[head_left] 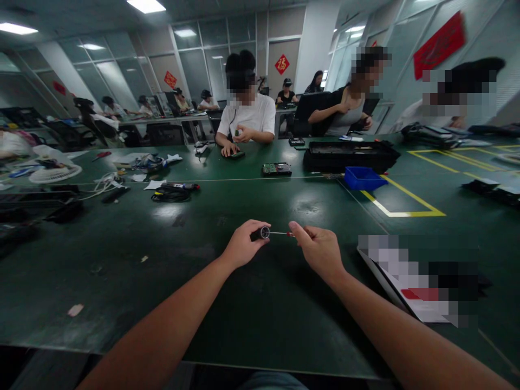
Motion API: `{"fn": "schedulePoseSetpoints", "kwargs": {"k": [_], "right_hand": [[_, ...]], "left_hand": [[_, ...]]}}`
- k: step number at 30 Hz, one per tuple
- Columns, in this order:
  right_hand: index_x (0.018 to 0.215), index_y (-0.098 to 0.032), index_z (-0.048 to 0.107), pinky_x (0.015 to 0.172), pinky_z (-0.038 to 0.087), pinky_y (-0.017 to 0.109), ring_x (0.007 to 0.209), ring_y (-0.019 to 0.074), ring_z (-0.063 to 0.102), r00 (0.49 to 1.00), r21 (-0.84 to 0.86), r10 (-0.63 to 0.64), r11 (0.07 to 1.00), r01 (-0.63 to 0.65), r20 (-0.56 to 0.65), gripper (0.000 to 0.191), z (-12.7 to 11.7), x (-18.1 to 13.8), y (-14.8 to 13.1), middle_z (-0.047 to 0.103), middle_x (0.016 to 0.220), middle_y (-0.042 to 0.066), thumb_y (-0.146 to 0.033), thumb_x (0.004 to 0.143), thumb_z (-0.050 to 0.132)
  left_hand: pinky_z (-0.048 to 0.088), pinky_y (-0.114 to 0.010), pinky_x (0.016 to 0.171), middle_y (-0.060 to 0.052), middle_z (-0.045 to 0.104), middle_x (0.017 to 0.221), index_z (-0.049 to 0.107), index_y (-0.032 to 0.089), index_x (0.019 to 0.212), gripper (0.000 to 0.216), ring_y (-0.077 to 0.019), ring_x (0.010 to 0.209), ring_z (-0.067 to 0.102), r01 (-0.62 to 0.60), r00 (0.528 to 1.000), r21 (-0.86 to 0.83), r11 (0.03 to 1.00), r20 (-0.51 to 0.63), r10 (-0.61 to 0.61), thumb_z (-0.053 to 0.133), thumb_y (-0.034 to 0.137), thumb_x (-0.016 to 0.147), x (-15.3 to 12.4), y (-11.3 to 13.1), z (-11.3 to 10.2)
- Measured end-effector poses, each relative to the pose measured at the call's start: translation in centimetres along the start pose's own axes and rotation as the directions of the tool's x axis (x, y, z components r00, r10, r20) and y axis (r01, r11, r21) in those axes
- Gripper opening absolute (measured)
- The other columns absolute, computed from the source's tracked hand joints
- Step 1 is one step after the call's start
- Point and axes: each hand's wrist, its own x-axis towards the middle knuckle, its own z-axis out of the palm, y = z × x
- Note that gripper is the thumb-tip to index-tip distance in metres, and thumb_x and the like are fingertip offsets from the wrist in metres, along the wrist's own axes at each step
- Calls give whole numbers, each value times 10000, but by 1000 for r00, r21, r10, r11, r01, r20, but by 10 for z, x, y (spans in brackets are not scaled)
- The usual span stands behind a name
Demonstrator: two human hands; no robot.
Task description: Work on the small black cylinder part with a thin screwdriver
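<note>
My left hand point(242, 244) is closed around a short black cylinder point(264, 233) with a pale ring at its round end, which faces me. What kind of part it is, I cannot make out. Across from it, my right hand point(320, 246) grips a screwdriver point(280, 233) by its red handle, mostly hidden in the fingers. The thin metal shaft points left, and its tip meets or nearly meets the cylinder's side. Both hands are raised just above the green table point(260, 303).
A blurred white sheet or booklet point(390, 281) lies to the right. Farther off are a blue bin point(364, 177), a long black casing point(351, 157), a circuit-board device point(277, 169) and a coiled black cable point(173, 193). A person in white point(264, 114) works across the table.
</note>
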Motion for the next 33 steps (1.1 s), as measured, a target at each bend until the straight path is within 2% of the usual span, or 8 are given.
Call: {"fn": "schedulePoseSetpoints", "kwargs": {"k": [7,13,16,19,21,25,30,33], "right_hand": [[453,-206,471,484,283,272,427,101,381,999,-22,-18,1000,18,-34,607,1,0,-1,372,434,-48,-614,895,553],[524,-209,539,498,308,280,439,121,451,995,-90,-94,992,90,-41,538,0,-1,0,466,451,-37,-584,907,578],[733,-204,655,559,404,286,544,161,588,991,-30,-130,991,129,-10,372,0,-2,0,634,597,-2,-521,920,597],[993,-207,677,688,497,309,760,205,694,983,97,-177,980,172,43,241,0,-3,-1,737,851,47,-418,945,571],[1022,-216,672,675,498,311,746,203,687,980,124,-176,979,164,91,240,1,-3,-1,727,841,40,-411,959,548],[928,-222,702,555,414,304,545,174,586,986,59,-92,995,85,136,357,1,-2,1,614,602,-9,-484,995,470],[1144,-229,637,613,442,307,645,177,603,990,164,-105,983,89,96,289,4,-4,4,647,750,4,-419,997,477],[1138,-240,616,629,451,318,641,177,581,992,196,-65,980,43,106,295,4,-6,5,615,729,-7,-429,1017,425]], "left_hand": [[477,-409,1023,-45,682,1154,705,235,1146,336,-212,1103,628,-10,1000,13,1000,9,10,738,131,828,-1,-1,-1],[478,-413,1027,-46,683,1159,704,235,1151,345,-217,1108,629,7,1000,10,1000,-6,-7,739,125,826,0,1,-2],[471,-412,1038,-49,686,1162,701,225,1160,346,-218,1117,628,6,1000,14,1000,-22,-5,735,124,830,0,2,-3],[469,-408,1036,-48,691,1155,701,221,1159,351,-215,1111,631,2,1000,25,1000,-28,-2,741,119,825,1,2,-3],[470,-405,1031,-45,693,1155,698,225,1160,357,-213,1110,632,-3,1000,32,999,-31,4,741,115,823,1,1,-4],[471,-405,1028,-46,700,1145,700,223,1145,358,-214,1102,638,-20,999,43,999,-42,22,747,102,811,0,1,-4],[476,-405,1016,-47,699,1144,702,223,1148,353,-214,1093,639,-27,999,47,999,-19,28,753,120,814,0,2,-4],[481,-400,1009,-48,700,1137,706,218,1141,347,-212,1083,641,-26,1000,53,998,-11,27,758,123,812,0,4,-4]]}}
